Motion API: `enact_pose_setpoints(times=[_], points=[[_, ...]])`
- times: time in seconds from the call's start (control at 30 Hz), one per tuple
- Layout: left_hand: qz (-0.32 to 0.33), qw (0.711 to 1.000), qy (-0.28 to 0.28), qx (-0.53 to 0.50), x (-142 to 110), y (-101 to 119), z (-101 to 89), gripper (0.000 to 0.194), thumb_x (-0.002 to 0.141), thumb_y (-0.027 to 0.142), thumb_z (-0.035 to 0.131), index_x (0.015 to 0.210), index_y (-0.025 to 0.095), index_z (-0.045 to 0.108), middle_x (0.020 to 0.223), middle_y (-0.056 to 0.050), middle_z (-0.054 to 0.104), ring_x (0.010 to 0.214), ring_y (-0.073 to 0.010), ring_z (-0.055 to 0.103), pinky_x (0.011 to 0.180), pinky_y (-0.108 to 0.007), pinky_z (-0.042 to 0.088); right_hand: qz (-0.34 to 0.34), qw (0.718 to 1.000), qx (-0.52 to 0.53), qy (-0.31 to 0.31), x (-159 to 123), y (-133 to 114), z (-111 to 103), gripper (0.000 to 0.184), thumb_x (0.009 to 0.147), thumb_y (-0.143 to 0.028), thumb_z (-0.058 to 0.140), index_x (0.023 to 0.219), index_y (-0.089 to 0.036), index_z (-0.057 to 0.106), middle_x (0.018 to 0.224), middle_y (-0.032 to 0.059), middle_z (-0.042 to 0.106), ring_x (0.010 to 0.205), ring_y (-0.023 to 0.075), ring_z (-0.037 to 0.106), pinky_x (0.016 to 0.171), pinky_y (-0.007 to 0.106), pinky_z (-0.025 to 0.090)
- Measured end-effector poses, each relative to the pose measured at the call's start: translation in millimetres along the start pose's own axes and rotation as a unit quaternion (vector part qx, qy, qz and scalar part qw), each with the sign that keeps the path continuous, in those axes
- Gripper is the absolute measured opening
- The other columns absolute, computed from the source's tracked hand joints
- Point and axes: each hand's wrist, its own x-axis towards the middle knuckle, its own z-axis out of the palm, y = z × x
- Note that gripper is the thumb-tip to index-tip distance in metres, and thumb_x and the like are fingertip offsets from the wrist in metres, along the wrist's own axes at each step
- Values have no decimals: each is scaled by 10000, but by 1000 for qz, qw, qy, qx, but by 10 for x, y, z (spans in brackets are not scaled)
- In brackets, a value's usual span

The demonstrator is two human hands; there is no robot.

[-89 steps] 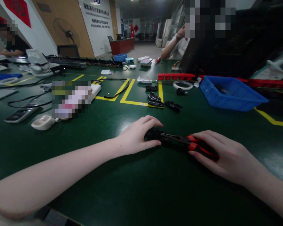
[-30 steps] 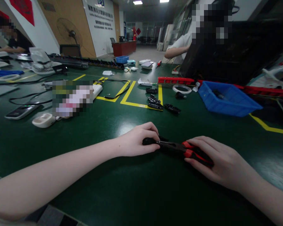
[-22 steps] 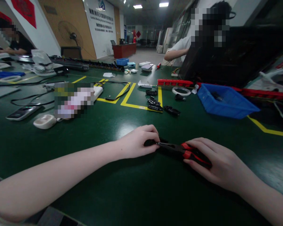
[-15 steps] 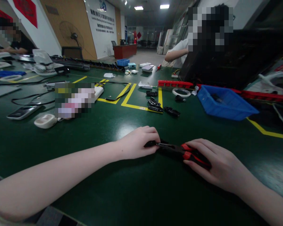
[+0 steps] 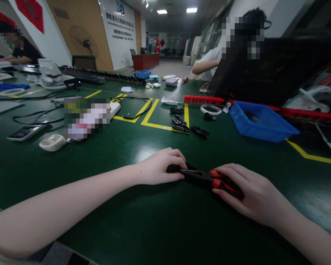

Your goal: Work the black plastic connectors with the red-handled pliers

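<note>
My left hand [image 5: 165, 167] is closed around a small black part [image 5: 173, 168] just above the green table. Most of that part is hidden by my fingers, so its exact kind does not show. In my right hand [image 5: 245, 191] is a pair of long-nose pliers [image 5: 200, 176] with red and black handles. The pliers point left, and their tips meet the black part beside my left fingertips. Whether the jaws grip it cannot be made out. Farther back lie several similar black parts [image 5: 180, 127], near a yellow tape line.
A blue bin [image 5: 262, 123] with dark pieces inside stands at the right, near a roll of white tape [image 5: 211, 109]. Red strips [image 5: 204, 99] lie behind. At the left are a phone [image 5: 27, 131] and a white case [image 5: 52, 142]. A co-worker [image 5: 206, 62] sits opposite, behind a large dark panel [image 5: 270, 70].
Both hands stay almost in place, with the pliers still at the black part. The view has shifted very slightly, and the co-worker's head opposite has moved a little.
</note>
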Motion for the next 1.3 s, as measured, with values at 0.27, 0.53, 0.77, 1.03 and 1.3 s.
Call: enact_pose_setpoints(times=[0.27,0.53,0.77,1.03,1.3], points=[[-2,1000,7,-11,4,-11,12,108,878,217,645,974,172,666,1056,-65,604,1003,-198,581,904,-338,460,1,1000,1,3,-11,-3,-13,333,888,-375,581,1135,-152,579,1013,118,672,832,209,668,692,312,573],[-4,1000,15,3,2,-24,31,81,904,203,611,961,167,657,1052,-64,611,983,-191,588,878,-323,472,5,1000,0,5,-17,5,-9,335,881,-371,592,1134,-151,586,1016,119,677,833,212,671,700,318,566],[6,998,35,49,-15,-13,67,84,916,169,578,976,164,636,1136,-81,580,1047,-199,574,910,-337,481,18,1000,7,-1,1,4,-20,330,881,-375,591,1138,-168,578,1015,115,679,832,219,673,691,327,567],[-1,991,23,134,-15,33,57,98,944,173,547,1015,164,614,1105,-52,610,1036,-192,597,918,-345,446,17,1000,-3,-7,6,3,-8,327,886,-381,584,1134,-167,571,1019,117,667,833,217,668,695,332,569],[-8,988,9,157,6,45,62,98,972,189,507,1006,159,595,1110,-60,638,1046,-198,602,922,-342,456,17,1000,-5,-3,7,7,-16,322,885,-371,588,1133,-167,571,1020,112,666,832,212,666,693,327,568]])
